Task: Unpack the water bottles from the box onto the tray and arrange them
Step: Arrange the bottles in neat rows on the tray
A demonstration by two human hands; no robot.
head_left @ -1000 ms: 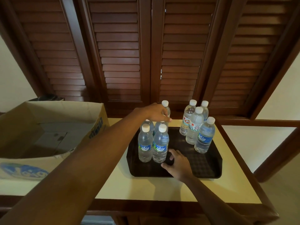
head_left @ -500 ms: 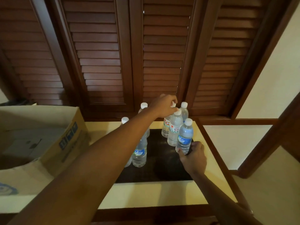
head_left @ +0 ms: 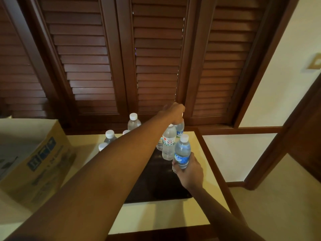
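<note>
Clear plastic water bottles with white caps stand in two clusters on the dark rectangular tray [head_left: 156, 192] on the cream-topped table [head_left: 156, 218], beside the open cardboard box [head_left: 40, 162]. The left hand [head_left: 175, 113] is clenched over the cap of the far blue-labelled bottle [head_left: 179, 129], while the right hand [head_left: 190, 171] grasps the base of the near blue-labelled bottle [head_left: 182, 153]. With the left forearm stretched low across the left cluster [head_left: 109, 136], pulling back carelessly could topple those bottles, and the white-labelled bottle [head_left: 168, 143] between the hands could get nudged over.

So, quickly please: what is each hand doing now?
Left hand: closed over the top of the far bottle.
Right hand: closed around the blue-label bottle.
</note>
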